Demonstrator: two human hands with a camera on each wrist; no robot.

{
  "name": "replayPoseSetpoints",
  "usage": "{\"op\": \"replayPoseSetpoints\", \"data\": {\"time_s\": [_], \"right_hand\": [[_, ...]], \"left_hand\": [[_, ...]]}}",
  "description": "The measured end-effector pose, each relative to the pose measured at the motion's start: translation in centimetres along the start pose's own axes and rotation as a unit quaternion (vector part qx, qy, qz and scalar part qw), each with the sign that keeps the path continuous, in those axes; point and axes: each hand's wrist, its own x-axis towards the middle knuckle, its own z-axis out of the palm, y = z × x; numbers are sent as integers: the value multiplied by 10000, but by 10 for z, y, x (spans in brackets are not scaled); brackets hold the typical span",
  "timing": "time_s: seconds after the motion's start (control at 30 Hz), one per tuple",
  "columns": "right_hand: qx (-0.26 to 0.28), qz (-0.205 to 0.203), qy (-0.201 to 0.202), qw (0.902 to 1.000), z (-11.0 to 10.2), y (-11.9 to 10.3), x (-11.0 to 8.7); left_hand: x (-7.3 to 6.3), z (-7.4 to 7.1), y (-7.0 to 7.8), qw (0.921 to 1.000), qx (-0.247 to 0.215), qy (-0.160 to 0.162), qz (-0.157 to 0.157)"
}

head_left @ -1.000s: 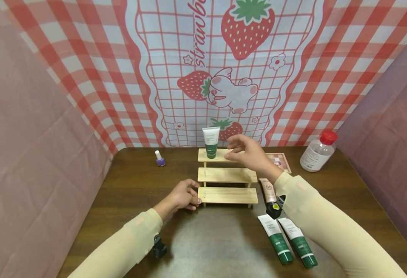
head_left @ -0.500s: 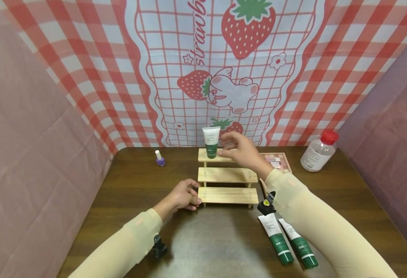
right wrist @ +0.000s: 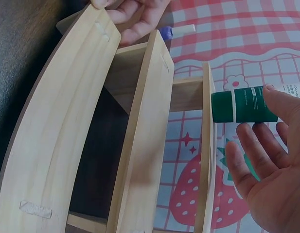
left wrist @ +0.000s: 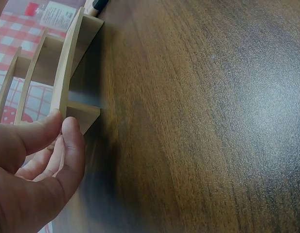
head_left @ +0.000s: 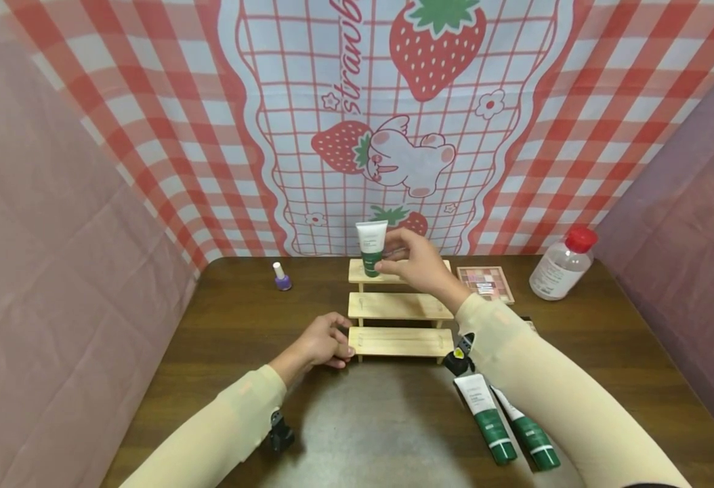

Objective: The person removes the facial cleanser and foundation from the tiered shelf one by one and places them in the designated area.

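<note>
A small white-and-green squeeze tube (head_left: 372,247) stands cap-down at the left of the top step of a three-tier wooden display stand (head_left: 401,341). My right hand (head_left: 416,261) holds this tube from the right, thumb across its front. In the right wrist view the thumb lies on the green part of the tube (right wrist: 252,104), while the lower fingers spread free below it; part of the grip is hidden. My left hand (head_left: 323,341) pinches the left end of the lowest step between thumb and forefinger, as the left wrist view shows on the stand (left wrist: 67,73).
Two larger green-and-white tubes (head_left: 486,420) lie at front right, one partly under my right sleeve. A makeup palette (head_left: 485,283) and a red-capped clear bottle (head_left: 555,271) are at back right. Purple nail polish (head_left: 282,279) stands at back left. A checked cloth hangs behind.
My right hand has moved left along the top step to the small tube, its thumb now across it. The left hand has stayed on the stand.
</note>
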Motion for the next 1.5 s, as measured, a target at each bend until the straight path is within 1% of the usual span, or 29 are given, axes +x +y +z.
{"op": "replayPoseSetpoints", "data": {"time_s": [0.33,0.7,1.2,1.5], "right_hand": [[-109,199,97,9997,4,-1,3],[-214,148,259,9993,9,-1,7],[-225,131,316,9992,9,-1,9],[-180,181,279,9993,8,0,8]], "left_hand": [[-2,1,2,10000,-17,1,48],[-1,1,-1,10000,-66,-35,48],[-1,1,1,9999,-97,-32,72],[-2,1,0,9999,-93,-20,78]]}}
